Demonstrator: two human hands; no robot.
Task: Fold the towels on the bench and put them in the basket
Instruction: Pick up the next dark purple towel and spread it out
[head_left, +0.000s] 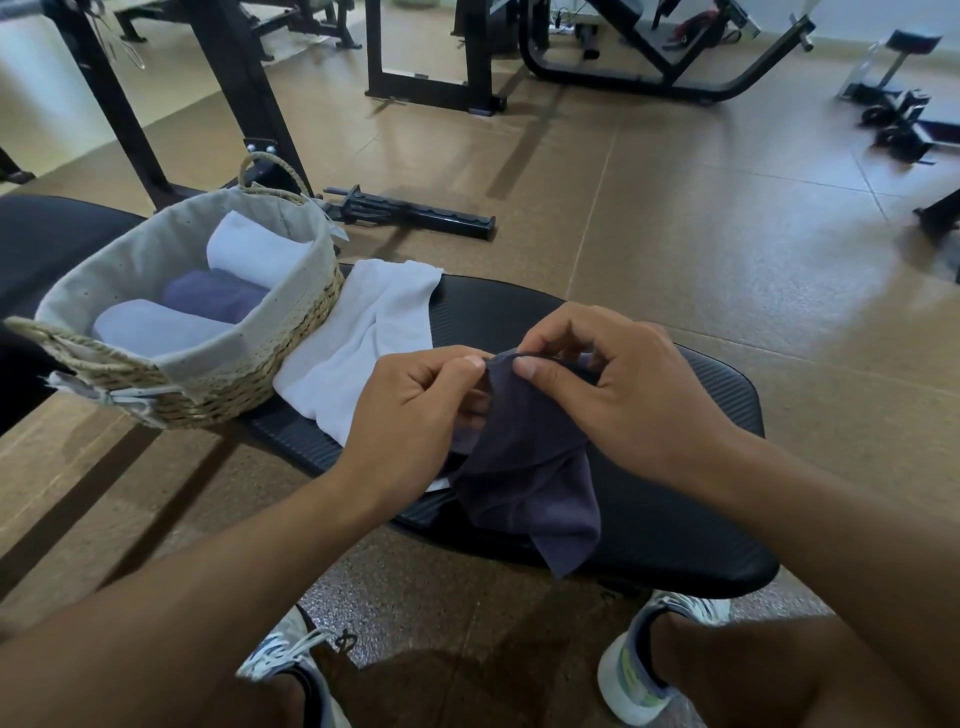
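Dark grey towel up off the pad at its top edge, and both hands are on it; the left hand pinches that top edge between thumb and curled forefinger, the right hand pinches the same edge just beside it, thumb on the near face, fingers curled over the far side; the two pinch points sit almost touching, right at the towel's upper corner; everything else of the cloth hangs below the grip, draping down onto the black bench and trailing to a point over the bench's near edge.

Further along the bench from the grey towel, to the left, a white towel lies flat and loosely spread on the pad, one end tucked against the foot of the basket; nobody touching that one; it is near the left hand but apart from it.

The basket stands on the bench's left end, woven straw with a pale cloth lining and a loop handle at the far rim; inside it, three rolled or folded towels side by side: a white roll at the far side, a purple-grey one in the middle, a pale one nearest.

Below the bench's near edge, two light trainers on the speckled brown floor; beyond the bench, a black notched bar lies on the floor, and black gym frames stand further back.
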